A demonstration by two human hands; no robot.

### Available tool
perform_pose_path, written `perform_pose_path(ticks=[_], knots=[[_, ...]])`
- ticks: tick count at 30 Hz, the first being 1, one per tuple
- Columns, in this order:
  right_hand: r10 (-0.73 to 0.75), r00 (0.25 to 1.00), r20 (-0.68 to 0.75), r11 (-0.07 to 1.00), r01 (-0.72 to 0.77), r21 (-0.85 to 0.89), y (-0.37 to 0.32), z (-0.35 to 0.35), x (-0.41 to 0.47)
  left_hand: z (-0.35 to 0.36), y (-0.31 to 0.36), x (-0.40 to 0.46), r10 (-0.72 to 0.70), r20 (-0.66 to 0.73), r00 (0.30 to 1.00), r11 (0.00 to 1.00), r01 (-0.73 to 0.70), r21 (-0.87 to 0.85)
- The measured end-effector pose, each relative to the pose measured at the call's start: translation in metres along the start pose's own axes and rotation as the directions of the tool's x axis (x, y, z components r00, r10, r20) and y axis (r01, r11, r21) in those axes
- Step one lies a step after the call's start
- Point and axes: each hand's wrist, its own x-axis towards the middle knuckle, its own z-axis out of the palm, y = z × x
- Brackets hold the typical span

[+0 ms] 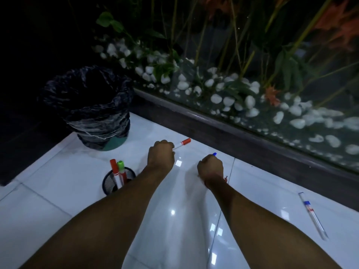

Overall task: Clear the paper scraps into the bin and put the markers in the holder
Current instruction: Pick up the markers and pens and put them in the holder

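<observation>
My left hand (160,154) is closed around a red-capped marker (183,143) whose cap sticks out to the right. My right hand (210,166) is fisted on a blue-capped marker (214,154); only its blue tip shows above the knuckles. A black mesh holder (108,185) stands on the white tiled floor left of my left forearm, with a red marker (114,168) and a green-capped marker (121,168) upright in it. The bin (91,107), lined with a black bag, stands behind the holder at the far left. No paper scraps are visible.
A clear pen (311,214) with a blue clip lies on the tiles at the right. A dark raised ledge (242,140) with a glass pane runs diagonally behind my hands, with white pebbles and plants beyond it. A dark mat edge lies at far left.
</observation>
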Motion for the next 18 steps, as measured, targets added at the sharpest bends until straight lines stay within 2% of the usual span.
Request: perform_pose_path(ticks=[3,6,11,13,15,18], knots=[[0.092,0.996,0.005,0.995,-0.092,0.026,0.012,0.006,0.006,0.020,-0.010,0.006,-0.001,0.033,0.999,1.000,0.002,-0.014],[0.166,0.985,0.041,0.984,-0.168,0.058,0.016,0.007,0.011,0.034,-0.017,0.010,-0.020,0.095,0.995,0.998,0.014,0.065],[0.203,0.977,0.065,0.973,-0.209,0.100,0.015,0.012,0.011,0.041,-0.014,0.004,-0.039,0.085,0.996,0.999,0.036,0.034],[0.226,0.965,0.133,0.967,-0.238,0.088,0.015,0.013,0.009,0.039,-0.003,-0.010,-0.109,0.113,0.988,0.992,0.114,-0.044],[0.242,0.947,0.211,0.965,-0.258,0.051,0.015,0.011,0.005,0.037,0.011,-0.028,-0.192,0.215,0.958,0.972,0.216,-0.094],[0.185,0.968,0.171,0.983,-0.183,-0.025,0.015,0.008,0.005,0.042,0.021,-0.045,-0.289,0.272,0.918,0.936,0.331,-0.123]])
